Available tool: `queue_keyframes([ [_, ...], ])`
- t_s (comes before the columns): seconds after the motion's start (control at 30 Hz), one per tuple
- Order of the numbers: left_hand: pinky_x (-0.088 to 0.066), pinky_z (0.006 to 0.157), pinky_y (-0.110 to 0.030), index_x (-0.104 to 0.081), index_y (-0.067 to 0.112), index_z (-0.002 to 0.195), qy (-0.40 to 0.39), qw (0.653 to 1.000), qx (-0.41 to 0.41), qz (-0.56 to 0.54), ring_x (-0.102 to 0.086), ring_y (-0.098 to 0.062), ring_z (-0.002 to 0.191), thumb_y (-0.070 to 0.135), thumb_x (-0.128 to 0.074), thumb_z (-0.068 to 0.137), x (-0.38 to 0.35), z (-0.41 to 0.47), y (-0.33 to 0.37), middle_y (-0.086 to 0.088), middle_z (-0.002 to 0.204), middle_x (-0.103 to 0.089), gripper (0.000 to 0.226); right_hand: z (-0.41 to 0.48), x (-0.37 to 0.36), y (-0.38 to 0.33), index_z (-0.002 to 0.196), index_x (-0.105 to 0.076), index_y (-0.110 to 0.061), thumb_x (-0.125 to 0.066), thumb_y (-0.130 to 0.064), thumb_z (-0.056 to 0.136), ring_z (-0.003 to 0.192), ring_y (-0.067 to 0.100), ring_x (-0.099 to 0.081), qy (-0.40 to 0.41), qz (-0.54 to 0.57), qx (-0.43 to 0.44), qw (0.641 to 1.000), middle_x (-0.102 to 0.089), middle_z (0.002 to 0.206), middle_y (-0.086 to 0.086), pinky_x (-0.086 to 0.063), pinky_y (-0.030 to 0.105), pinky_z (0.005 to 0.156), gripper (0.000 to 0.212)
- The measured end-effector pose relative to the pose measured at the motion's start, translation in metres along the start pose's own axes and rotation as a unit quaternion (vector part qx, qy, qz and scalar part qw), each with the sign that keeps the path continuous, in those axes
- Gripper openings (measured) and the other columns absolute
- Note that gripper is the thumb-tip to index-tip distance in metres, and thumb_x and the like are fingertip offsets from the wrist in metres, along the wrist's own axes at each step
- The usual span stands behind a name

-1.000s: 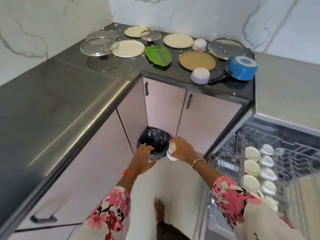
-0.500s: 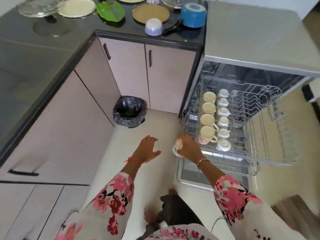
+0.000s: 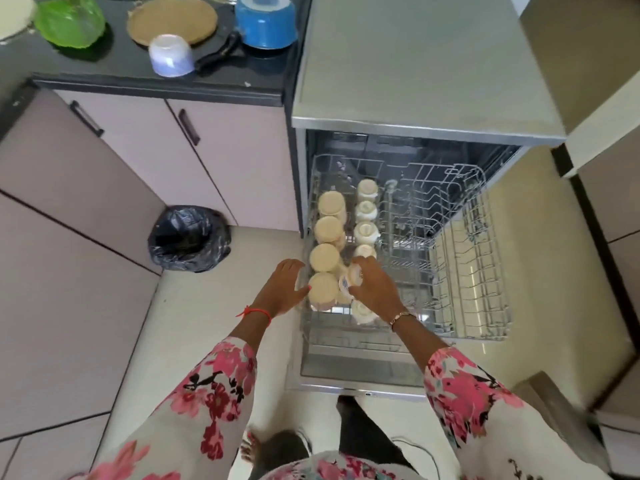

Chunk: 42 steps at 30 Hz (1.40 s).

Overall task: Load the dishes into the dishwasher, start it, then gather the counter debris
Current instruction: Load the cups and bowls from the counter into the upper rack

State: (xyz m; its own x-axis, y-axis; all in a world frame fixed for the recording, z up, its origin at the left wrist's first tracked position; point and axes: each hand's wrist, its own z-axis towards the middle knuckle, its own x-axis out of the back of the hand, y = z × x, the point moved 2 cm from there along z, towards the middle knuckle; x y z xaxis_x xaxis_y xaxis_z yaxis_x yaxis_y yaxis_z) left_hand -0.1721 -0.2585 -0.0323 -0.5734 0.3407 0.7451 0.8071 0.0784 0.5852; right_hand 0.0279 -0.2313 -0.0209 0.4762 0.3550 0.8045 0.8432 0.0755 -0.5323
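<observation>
As right grip [image 3: 372, 289] holds cup [image 3: 349, 284], over rack [image 3: 467, 271]

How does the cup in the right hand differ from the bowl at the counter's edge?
The cup is gripped in the right hand over the dishwasher rack; the bowl stands untouched on the counter. The cup is tipped sideways; the bowl is upside down. Both look white with blue.

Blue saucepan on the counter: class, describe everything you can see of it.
The blue saucepan is round, with glossy blue walls, seemingly enamelled metal, and a paler top face. Its long black handle points toward the upturned bowl; contact is unclear. It stands on the dark counter, at the end beside the dishwasher. No hand touches it.
</observation>
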Motion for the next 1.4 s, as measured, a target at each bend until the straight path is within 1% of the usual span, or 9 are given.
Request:
queue_keyframes([
  [0.13, -0.023, 0.11, -0.035, -0.041, -0.003, 0.13, 0.022, 0.999, 0.017, -0.019, -0.031, -0.034, 0.132, 0.014, -0.061, 0.086, -0.001, 0.045, 0.023, -0.02, 0.138, -0.038, 0.051, 0.044, 0.039, 0.034, 0.132, -0.044, -0.007, -0.065, -0.013, 0.08, 0.115, 0.034, -0.05, -0.008, -0.013, 0.001, 1.0, -0.044, 0.132, 0.015, -0.044, 0.041, 0.093, 0.056],
  [0.4, -0.016, 0.114, -0.033, -0.024, 0.0, 0.142, 0.039, 0.998, 0.057, -0.012, -0.021, -0.029, 0.139, 0.011, -0.048, 0.093, 0.007, 0.122, 0.017, -0.018, 0.15, -0.024, 0.056, 0.134, 0.084, 0.066, 0.128, -0.047, -0.005, -0.067, -0.012, 0.078, 0.114, 0.032, -0.05, 0.023, 0.033, -0.005, 0.999, -0.046, 0.129, 0.015, -0.044, 0.036, 0.089, 0.055],
  [0.73, -0.005, 0.115, -0.03, -0.003, -0.002, 0.146, 0.068, 0.99, 0.118, -0.047, -0.003, -0.028, 0.144, 0.008, -0.039, 0.097, 0.013, 0.24, -0.026, -0.019, 0.155, -0.004, 0.061, 0.291, 0.049, 0.06, 0.133, -0.044, -0.008, -0.066, -0.013, 0.08, 0.121, 0.031, -0.044, -0.019, -0.015, 0.048, 0.999, -0.043, 0.131, 0.018, -0.036, 0.034, 0.101, 0.058],
  [0.83, -0.022, 0.112, -0.035, 0.0, 0.001, 0.146, 0.036, 0.991, 0.108, -0.067, -0.033, -0.034, 0.133, 0.004, -0.038, 0.097, 0.01, 0.256, -0.035, -0.025, 0.147, -0.027, 0.062, 0.329, 0.026, 0.052, 0.134, -0.045, -0.008, -0.065, -0.011, 0.08, 0.118, 0.032, -0.047, -0.039, -0.026, 0.08, 0.996, -0.043, 0.13, 0.018, -0.039, 0.032, 0.095, 0.057],
  [0.9, -0.045, 0.089, -0.043, 0.005, 0.004, 0.147, 0.014, 0.993, 0.1, -0.055, -0.058, -0.03, 0.083, -0.003, -0.037, 0.093, 0.006, 0.258, -0.036, -0.025, 0.104, -0.057, 0.069, 0.35, 0.009, 0.05, 0.134, -0.046, -0.008, -0.066, -0.013, 0.081, 0.119, 0.031, -0.047, -0.067, -0.035, 0.104, 0.992, -0.044, 0.131, 0.018, -0.039, 0.033, 0.096, 0.057],
  [0.97, -0.045, 0.07, -0.037, 0.007, 0.005, 0.147, 0.02, 0.993, 0.103, -0.045, -0.05, -0.021, 0.062, -0.007, -0.04, 0.088, 0.002, 0.257, -0.036, -0.017, 0.079, -0.054, 0.076, 0.366, -0.005, 0.048, 0.136, -0.045, -0.012, -0.068, -0.011, 0.081, 0.125, 0.028, -0.044, -0.108, -0.049, 0.128, 0.985, -0.043, 0.136, 0.014, -0.039, 0.034, 0.101, 0.06],
  [1.1, -0.048, 0.078, -0.037, 0.007, 0.004, 0.146, 0.021, 0.993, 0.106, -0.049, -0.06, -0.034, 0.078, -0.005, -0.05, 0.085, 0.002, 0.256, -0.033, -0.027, 0.101, -0.061, 0.085, 0.383, -0.029, 0.046, 0.141, -0.035, -0.015, -0.055, 0.007, 0.081, 0.132, 0.026, -0.038, -0.167, -0.067, 0.139, 0.974, -0.037, 0.144, 0.013, -0.034, 0.03, 0.105, 0.067],
  [1.17, -0.05, 0.081, -0.044, 0.007, 0.005, 0.146, 0.014, 0.994, 0.101, -0.047, -0.057, -0.029, 0.072, -0.004, -0.05, 0.085, 0.003, 0.255, -0.033, -0.026, 0.099, -0.062, 0.084, 0.388, -0.037, 0.045, 0.141, -0.034, -0.012, -0.053, 0.009, 0.081, 0.131, 0.028, -0.039, -0.175, -0.068, 0.14, 0.972, -0.038, 0.144, 0.014, -0.034, 0.03, 0.105, 0.067],
  [1.4, -0.05, 0.071, -0.036, 0.006, 0.008, 0.147, 0.016, 0.992, 0.102, -0.069, -0.055, -0.025, 0.065, -0.002, -0.054, 0.083, 0.004, 0.255, -0.031, -0.023, 0.092, -0.062, 0.088, 0.396, -0.032, 0.049, 0.132, -0.039, -0.009, -0.065, 0.012, 0.072, 0.124, 0.026, -0.045, -0.225, -0.037, 0.12, 0.966, -0.046, 0.134, 0.014, -0.037, 0.027, 0.099, 0.069],
])
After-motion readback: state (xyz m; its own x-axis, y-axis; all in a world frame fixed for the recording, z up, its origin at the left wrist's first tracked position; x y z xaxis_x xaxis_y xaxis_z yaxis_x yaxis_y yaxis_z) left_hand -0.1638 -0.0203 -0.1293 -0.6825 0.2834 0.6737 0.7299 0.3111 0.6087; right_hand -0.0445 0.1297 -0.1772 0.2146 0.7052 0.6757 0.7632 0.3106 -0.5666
